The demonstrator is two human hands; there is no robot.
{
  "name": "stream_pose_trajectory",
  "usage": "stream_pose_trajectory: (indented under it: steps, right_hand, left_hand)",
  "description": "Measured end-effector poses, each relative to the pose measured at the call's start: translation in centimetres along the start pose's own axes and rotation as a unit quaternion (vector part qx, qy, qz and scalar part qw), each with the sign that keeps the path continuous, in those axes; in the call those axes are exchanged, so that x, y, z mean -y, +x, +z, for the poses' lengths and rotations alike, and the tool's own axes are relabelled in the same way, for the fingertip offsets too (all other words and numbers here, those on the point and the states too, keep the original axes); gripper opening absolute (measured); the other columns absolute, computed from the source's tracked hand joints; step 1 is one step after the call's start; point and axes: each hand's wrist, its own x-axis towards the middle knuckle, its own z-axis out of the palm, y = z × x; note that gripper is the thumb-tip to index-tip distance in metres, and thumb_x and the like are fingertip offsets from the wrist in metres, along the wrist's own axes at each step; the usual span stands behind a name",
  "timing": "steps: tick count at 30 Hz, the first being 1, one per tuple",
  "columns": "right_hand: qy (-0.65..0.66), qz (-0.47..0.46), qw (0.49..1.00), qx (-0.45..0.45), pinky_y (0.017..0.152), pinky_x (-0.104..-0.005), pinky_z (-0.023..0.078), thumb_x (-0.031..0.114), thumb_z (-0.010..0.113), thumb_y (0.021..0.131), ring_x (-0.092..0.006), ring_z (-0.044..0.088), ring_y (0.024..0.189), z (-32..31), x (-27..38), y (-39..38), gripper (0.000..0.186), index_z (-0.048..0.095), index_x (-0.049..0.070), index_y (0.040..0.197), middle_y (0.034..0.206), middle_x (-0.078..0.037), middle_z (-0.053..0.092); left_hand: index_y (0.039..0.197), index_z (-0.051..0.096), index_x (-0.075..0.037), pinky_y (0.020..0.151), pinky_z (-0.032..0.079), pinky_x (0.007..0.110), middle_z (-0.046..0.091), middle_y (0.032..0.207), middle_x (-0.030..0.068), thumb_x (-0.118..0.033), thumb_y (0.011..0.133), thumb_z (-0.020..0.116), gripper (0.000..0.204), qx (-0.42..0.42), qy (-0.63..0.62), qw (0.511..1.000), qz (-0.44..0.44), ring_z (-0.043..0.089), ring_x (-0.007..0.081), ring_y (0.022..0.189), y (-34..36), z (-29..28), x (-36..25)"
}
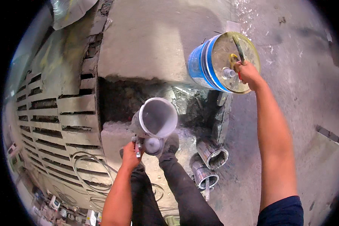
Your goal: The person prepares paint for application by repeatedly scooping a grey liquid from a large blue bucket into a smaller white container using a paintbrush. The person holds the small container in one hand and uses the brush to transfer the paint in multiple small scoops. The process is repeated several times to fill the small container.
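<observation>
My left hand (pixel 130 157) is closed around the metal fittings of what looks like a spray gun (pixel 139 146). Next to it is a white, open-mouthed cup (pixel 159 117), its pale inside turned up toward me. Just below the cup's rim a smaller round white lid or cap (pixel 153 145) shows; how it is joined is hidden. Over the top of a blue bucket (pixel 203 64), my right hand (pixel 248 74) grips a paintbrush (pixel 238 46) with dark bristles pointing away. A clear spout cap (pixel 228 72) and a yellow piece (pixel 233 58) show beside those fingers.
Two paint-stained metal cans (pixel 212 153) stand right of my legs, one holding a flat stick (pixel 207 189). A dark pit (pixel 128 98) opens in the floor ahead. Slatted boards (pixel 77 120) and a coiled hose (pixel 76 165) lie left. A flat bar (pixel 328 135) lies far right.
</observation>
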Motion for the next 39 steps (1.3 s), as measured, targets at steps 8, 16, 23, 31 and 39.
stream_pose_trajectory:
  steps: [8, 16, 23, 31, 39]
  right_hand:
    - [-0.106, -0.035, 0.992, 0.062, 0.041, -0.0273, 0.035, 0.028, 0.054, 0.09, -0.0096, 0.046, 0.052, -0.5, 1.9, -1.3, 0.021, 0.056, 0.009, 0.083, 0.069, 0.0, 0.053]
    - [-0.016, -0.1, 0.955, 0.279, 0.056, -0.027, 0.042, 0.023, 0.06, 0.087, -0.0092, 0.051, 0.064, 5.0, 3.5, -5.0, 0.018, 0.061, 0.006, 0.082, 0.076, 0.001, 0.06]
    - [0.064, -0.063, 0.922, 0.377, 0.051, -0.0265, 0.046, 0.022, 0.058, 0.092, -0.0128, 0.056, 0.059, 13.9, 4.5, -8.8, 0.016, 0.058, 0.006, 0.09, 0.077, -0.005, 0.06]
    - [0.01, -0.087, 0.942, 0.325, 0.06, -0.0289, 0.043, 0.019, 0.056, 0.091, -0.0113, 0.05, 0.065, 24.3, 4.1, -12.7, 0.015, 0.055, 0.005, 0.085, 0.074, -0.002, 0.057]
    - [-0.12, -0.171, 0.952, 0.223, 0.084, -0.0451, 0.042, 0.017, 0.05, 0.091, -0.0384, 0.052, 0.094, 34.5, 0.3, -14.0, 0.027, 0.055, 0.0, 0.111, 0.1, -0.023, 0.056]
  left_hand:
    - [0.094, 0.057, -0.002, 0.068, 0.048, 0.039, 0.063, 0.08, 0.0148, -0.015, 0.08, 0.067, 0.021, -0.024, 0.015, 0.999, 0.02, 0.061, 0.0305, 0.072, 0.8, 0.5, 4.9]
    - [0.094, 0.057, -0.003, 0.067, 0.048, 0.039, 0.062, 0.08, 0.0186, -0.008, 0.076, 0.063, 0.019, -0.013, 0.012, 1.0, 0.002, 0.06, 0.0363, 0.072, 1.2, 0.3, 8.6]
    - [0.088, 0.057, -0.001, 0.066, 0.047, 0.044, 0.061, 0.08, 0.023, -0.012, 0.079, 0.059, 0.015, -0.018, 0.095, 0.994, -0.047, 0.059, 0.0422, 0.076, 0.9, 0.3, 12.0]
    - [0.094, 0.059, -0.003, 0.076, 0.045, 0.052, 0.062, 0.089, 0.0252, -0.012, 0.084, 0.051, 0.016, -0.012, 0.11, 0.99, -0.083, 0.058, 0.0452, 0.087, 0.9, 0.7, 15.6]
    - [0.095, 0.059, -0.005, 0.078, 0.045, 0.052, 0.063, 0.092, 0.0248, -0.014, 0.085, 0.05, 0.016, -0.001, 0.123, 0.981, -0.153, 0.058, 0.0449, 0.09, 0.6, 1.1, 18.5]
